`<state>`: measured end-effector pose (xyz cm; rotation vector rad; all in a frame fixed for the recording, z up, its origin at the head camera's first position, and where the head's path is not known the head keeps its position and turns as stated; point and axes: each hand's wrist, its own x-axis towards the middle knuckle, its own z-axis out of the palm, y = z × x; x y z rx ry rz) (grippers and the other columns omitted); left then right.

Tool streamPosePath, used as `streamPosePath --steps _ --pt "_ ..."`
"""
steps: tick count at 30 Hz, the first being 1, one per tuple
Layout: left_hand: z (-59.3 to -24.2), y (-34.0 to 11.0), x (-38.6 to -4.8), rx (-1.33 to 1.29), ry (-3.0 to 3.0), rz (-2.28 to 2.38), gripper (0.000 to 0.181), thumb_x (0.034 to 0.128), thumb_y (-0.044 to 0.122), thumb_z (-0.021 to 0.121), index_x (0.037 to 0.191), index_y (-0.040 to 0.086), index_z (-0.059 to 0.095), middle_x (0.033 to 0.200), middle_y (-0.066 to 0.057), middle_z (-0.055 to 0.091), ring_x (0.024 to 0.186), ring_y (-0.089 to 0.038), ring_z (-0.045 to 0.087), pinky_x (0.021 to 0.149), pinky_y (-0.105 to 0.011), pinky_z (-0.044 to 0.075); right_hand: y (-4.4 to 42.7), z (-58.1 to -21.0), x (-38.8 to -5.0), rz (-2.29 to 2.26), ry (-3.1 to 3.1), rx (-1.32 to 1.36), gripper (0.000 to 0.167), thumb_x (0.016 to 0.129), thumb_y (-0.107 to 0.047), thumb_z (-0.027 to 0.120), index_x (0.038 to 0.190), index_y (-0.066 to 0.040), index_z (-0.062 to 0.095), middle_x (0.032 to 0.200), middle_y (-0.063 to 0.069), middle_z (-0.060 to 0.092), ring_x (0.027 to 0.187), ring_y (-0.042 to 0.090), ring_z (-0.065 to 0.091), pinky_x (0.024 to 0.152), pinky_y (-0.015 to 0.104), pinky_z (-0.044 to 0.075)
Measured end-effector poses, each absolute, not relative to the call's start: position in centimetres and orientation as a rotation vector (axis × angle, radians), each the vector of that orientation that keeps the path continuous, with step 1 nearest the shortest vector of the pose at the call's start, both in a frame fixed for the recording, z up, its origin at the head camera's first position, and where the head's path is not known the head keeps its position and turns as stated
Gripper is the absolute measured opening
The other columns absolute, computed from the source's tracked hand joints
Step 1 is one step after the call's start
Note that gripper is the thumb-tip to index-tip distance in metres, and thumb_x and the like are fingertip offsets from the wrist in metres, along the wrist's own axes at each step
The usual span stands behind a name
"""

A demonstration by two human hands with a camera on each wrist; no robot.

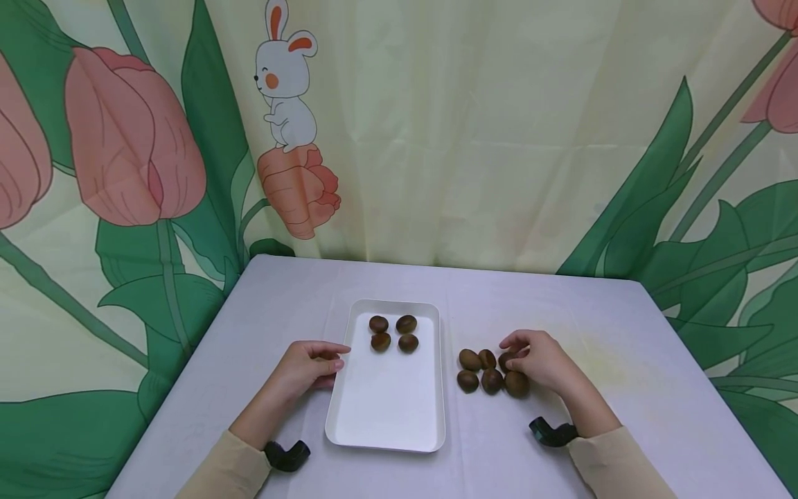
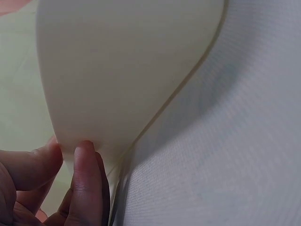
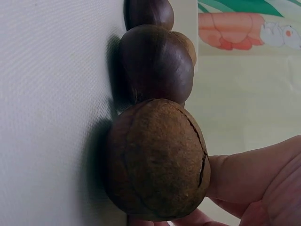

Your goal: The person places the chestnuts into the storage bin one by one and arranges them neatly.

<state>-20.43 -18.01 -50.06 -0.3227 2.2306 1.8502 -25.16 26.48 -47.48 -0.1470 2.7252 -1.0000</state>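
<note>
A white rectangular tray (image 1: 386, 416) lies on the table with several brown chestnuts (image 1: 408, 343) in two short rows at its far end. My left hand (image 1: 305, 367) is at the tray's left side, its fingertips touching the rim and outer wall (image 2: 127, 70). To the right of the tray, more chestnuts (image 1: 492, 381) sit close together on the cloth. My right hand (image 1: 539, 360) pinches the chestnut (image 1: 506, 361) at the back right of this group between thumb and fingers. In the right wrist view a nearer chestnut (image 3: 160, 160) hides most of that grip.
A pale cloth covers the table (image 1: 536, 298). Behind it hangs a curtain (image 1: 474, 138) printed with tulips, leaves and a rabbit. Each wrist carries a black camera mount, the left one (image 1: 287, 456) near the tray's front left corner.
</note>
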Motion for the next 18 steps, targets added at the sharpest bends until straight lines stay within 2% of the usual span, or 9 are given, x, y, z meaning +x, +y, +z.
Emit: streamPosePath --steps 6,13,18 --pt "-50.07 -17.97 -20.45 -0.332 2.235 1.846 0.028 0.0929 0.0 0.081 0.121 0.005 0.082 0.107 -0.016 0.076 0.076 -0.018 0.076 0.071 -0.033 0.068 26.59 -47.34 -25.08 -1.007 2.724 -0.119 0.028 0.091 -0.002 0.079 0.118 -0.006 0.076 0.111 0.012 0.075 0.101 0.026 0.066 0.08 0.035 0.053" --pt "-50.04 -17.92 -20.43 -0.332 2.236 1.846 0.029 0.0928 0.0 0.081 0.121 0.004 0.081 0.104 -0.014 0.076 0.075 -0.017 0.075 0.071 -0.033 0.068 26.69 -47.53 -25.04 -1.011 2.736 -0.074 0.018 0.091 -0.007 0.081 0.108 -0.008 0.076 0.105 0.009 0.074 0.097 0.025 0.066 0.076 0.032 0.051" --pt "-50.08 -17.91 -20.42 -0.338 2.237 1.843 0.029 0.0924 0.001 0.082 0.121 0.004 0.081 0.102 -0.014 0.075 0.074 -0.017 0.075 0.07 -0.033 0.068 26.71 -47.38 -25.06 -1.026 2.742 -0.067 0.018 0.09 -0.009 0.082 0.107 -0.008 0.076 0.104 0.008 0.075 0.096 0.024 0.067 0.074 0.032 0.052"
